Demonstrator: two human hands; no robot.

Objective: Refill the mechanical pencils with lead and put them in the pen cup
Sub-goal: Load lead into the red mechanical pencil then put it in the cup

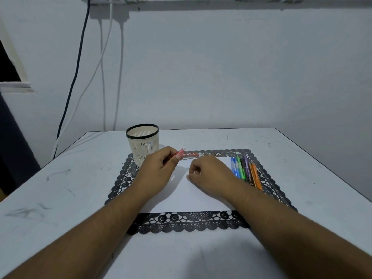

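Left hand [159, 168]: pinches red pencil [179, 153], tip raised for loading.
Right hand [209, 176]: curled; contents cannot be told.
Cup [143, 143]: awaits pencils.

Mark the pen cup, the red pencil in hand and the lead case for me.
pen cup [143, 147]: head view, slatted side wall.
red pencil [179, 152]: head view, end showing beyond left hand.
lead case [190, 155]: head view, red label.

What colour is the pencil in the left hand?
Pinkish red; the pencil held by the left hand shows in the head view.
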